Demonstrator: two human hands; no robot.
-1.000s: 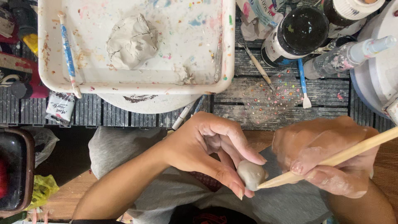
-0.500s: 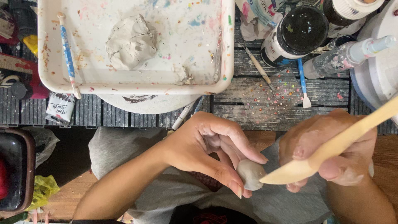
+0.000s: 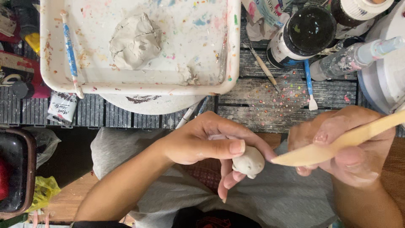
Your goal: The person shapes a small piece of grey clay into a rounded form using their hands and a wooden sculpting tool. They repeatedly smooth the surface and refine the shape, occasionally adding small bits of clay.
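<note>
My left hand (image 3: 206, 145) holds a small grey clay piece (image 3: 249, 162) between thumb and fingers, over my lap. My right hand (image 3: 346, 147) grips a flat wooden modelling tool (image 3: 333, 145); its blade tip lies just to the right of the clay piece, close to touching it. On the white paint-speckled tray (image 3: 202, 63) above rests a large lump of grey clay (image 3: 135, 40), with a blue-handled tool (image 3: 71, 52) along the tray's left side.
An open black paint jar (image 3: 301, 36) and other bottles stand at the upper right, with brushes (image 3: 310, 86) on the dark slatted surface. A paint tube (image 3: 62, 107) lies at left. A dark tray (image 3: 12, 173) sits at the lower left.
My left hand has turned the clay piece, thumb now across its top. The wooden tool has swung lower and flatter, its tip staying beside the clay.
</note>
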